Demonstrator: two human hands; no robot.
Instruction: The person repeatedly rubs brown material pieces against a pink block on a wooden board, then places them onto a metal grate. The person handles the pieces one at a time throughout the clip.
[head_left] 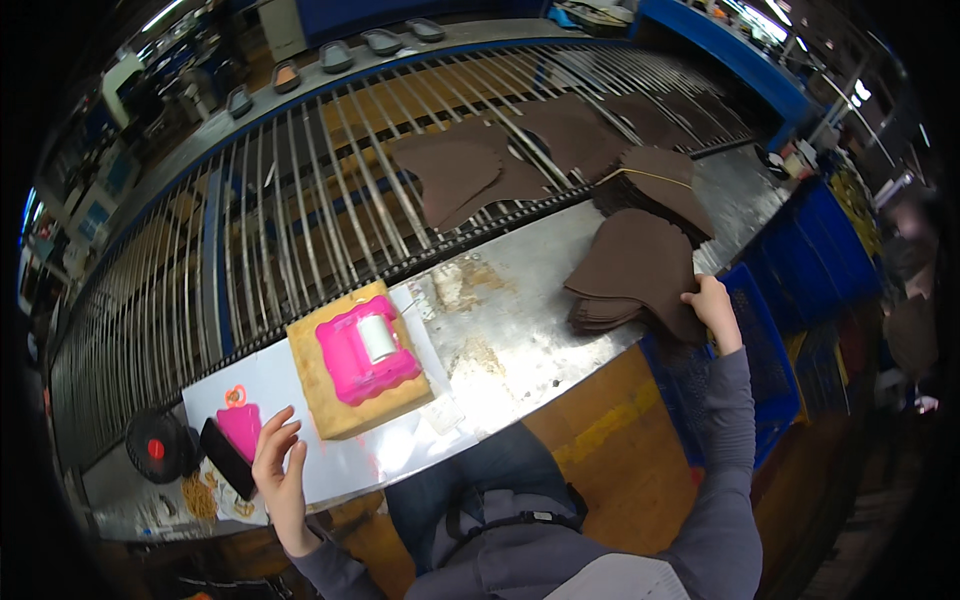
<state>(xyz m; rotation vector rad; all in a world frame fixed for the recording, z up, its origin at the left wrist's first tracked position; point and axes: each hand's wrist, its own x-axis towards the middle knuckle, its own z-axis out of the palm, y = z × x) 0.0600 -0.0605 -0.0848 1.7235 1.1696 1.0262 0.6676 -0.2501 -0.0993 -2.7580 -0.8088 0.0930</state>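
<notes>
the right hand (712, 305) is extended to the right end of the steel workbench (520, 300), fingers curled onto the near edge of a stack of brown cut pieces (635, 270); thumb and fingers pinch the top layers at the stack's lower right corner. the stack lies flat on the bench, partly overhanging the front edge above a blue crate (760, 330). a second, tied bundle of brown pieces (665, 185) lies just behind it, bound by a thin yellowish band.

the left hand (280, 465) is at the left end of the bench, fingers loosely spread and slightly bent, holding nothing. it hovers over a white sheet (265, 385), just beside a black block (226, 458) and a small pink tool (240, 425); contact with either cannot be confirmed.

between the hands, a tan foam block (330, 400) rests on the white sheet and carries a pink fixture (360, 365) with a white roll (378, 338) on top.

behind the bench, a conveyor of metal rods (280, 220) carries 3 or more loose brown pieces (450, 170). a small black fan (158, 447) sits at the far left.
</notes>
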